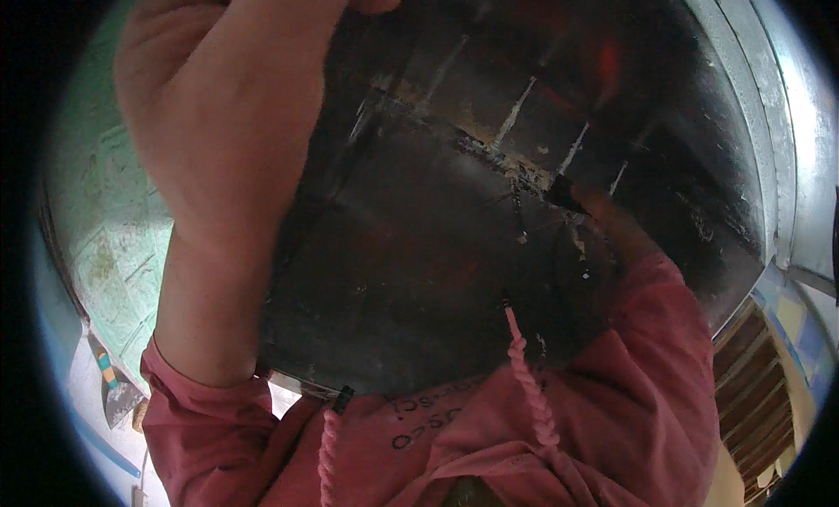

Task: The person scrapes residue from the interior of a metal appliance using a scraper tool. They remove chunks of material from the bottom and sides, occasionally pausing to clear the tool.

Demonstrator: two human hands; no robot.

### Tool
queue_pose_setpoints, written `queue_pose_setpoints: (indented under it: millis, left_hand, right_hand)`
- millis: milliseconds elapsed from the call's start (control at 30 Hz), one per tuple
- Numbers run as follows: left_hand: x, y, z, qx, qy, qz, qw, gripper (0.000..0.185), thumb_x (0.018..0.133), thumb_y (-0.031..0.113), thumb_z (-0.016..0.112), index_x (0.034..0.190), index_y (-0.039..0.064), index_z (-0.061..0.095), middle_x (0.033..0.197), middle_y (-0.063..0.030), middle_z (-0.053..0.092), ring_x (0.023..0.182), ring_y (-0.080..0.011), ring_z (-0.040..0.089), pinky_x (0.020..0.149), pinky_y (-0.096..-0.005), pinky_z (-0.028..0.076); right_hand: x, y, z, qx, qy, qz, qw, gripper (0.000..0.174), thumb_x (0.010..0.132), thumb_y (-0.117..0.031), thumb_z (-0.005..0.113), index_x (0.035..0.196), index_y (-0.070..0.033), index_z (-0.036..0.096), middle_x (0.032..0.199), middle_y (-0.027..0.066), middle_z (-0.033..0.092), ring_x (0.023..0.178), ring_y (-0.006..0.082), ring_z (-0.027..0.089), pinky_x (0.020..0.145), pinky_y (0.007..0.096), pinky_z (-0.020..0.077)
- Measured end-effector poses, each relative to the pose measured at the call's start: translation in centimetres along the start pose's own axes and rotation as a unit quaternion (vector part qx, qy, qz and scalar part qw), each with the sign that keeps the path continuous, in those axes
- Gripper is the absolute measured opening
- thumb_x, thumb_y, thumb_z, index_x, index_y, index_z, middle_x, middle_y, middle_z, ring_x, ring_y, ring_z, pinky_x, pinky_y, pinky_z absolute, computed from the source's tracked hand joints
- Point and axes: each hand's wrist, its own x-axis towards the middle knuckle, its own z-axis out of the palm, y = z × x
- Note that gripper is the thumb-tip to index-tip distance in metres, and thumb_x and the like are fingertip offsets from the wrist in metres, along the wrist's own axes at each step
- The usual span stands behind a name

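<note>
A large dark, glossy panel point(406, 245) fills the middle of the head view. A rough pale seam point(485, 153) with scraped, crumbly edges runs slantwise over it, with several thin whitish streaks point(514, 113) beside it. My left hand point(229, 94) is raised close to the camera at the upper left, partly in front of the panel; its fingers are mostly cut off by the top edge, so its hold is hidden. Lower down on the right, my right hand point(600, 209) is at the seam's right end. A small dark piece point(565, 193) shows at its fingertips; the fingers are dim and blurred.
A green textured surface point(118, 245) lies at the left. Below it is a trowel-like tool point(121, 402) with a striped handle. A pale metal frame point(773, 113) curves along the right, above a brown slatted object point(754, 389). Pink braided cords point(527, 382) hang before my pink top.
</note>
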Motion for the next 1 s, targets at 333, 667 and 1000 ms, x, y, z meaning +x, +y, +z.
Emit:
queue_pose_setpoints:
  millis: [333, 667, 1000]
  left_hand:
    - [0.3, 0.1, -0.7, 0.022, -0.035, 0.018, 0.999, 0.018, 0.093, 0.019, 0.054, 0.089, 0.002, 0.059, 0.068, -0.0058, 0.057, 0.061, -0.0136, 0.054, 0.061, -0.0289, 0.044]
    - [0.8, -2.5, -2.5, -0.043, -0.097, 0.023, 0.994, 0.019, 0.095, 0.014, 0.053, 0.097, -0.001, 0.063, 0.074, -0.0059, 0.061, 0.068, -0.0117, 0.056, 0.066, -0.0250, 0.044]
    - [0.8, -2.0, -2.2, -0.056, -0.090, 0.003, 0.994, 0.019, 0.096, 0.010, 0.052, 0.100, -0.003, 0.065, 0.075, -0.0054, 0.062, 0.071, -0.0102, 0.057, 0.069, -0.0228, 0.044]
  right_hand:
    - [5.7, 0.6, -0.4, -0.235, -0.046, 0.021, 0.971, 0.032, 0.097, -0.023, 0.039, 0.113, -0.005, 0.059, 0.112, 0.0204, 0.062, 0.105, 0.0349, 0.060, 0.088, 0.0430, 0.0458]
    - [4.8, -8.2, -2.6, -0.262, 0.016, 0.070, 0.962, 0.036, 0.094, -0.023, 0.039, 0.119, -0.005, 0.056, 0.109, 0.0216, 0.062, 0.097, 0.0376, 0.064, 0.083, 0.0480, 0.0506]
    - [6.6, -7.6, 0.7, 0.272, 0.049, 0.323, 0.905, 0.029, 0.097, -0.034, 0.047, 0.103, -0.007, 0.053, 0.073, 0.0065, 0.055, 0.064, 0.0179, 0.055, 0.054, 0.0320, 0.0447]
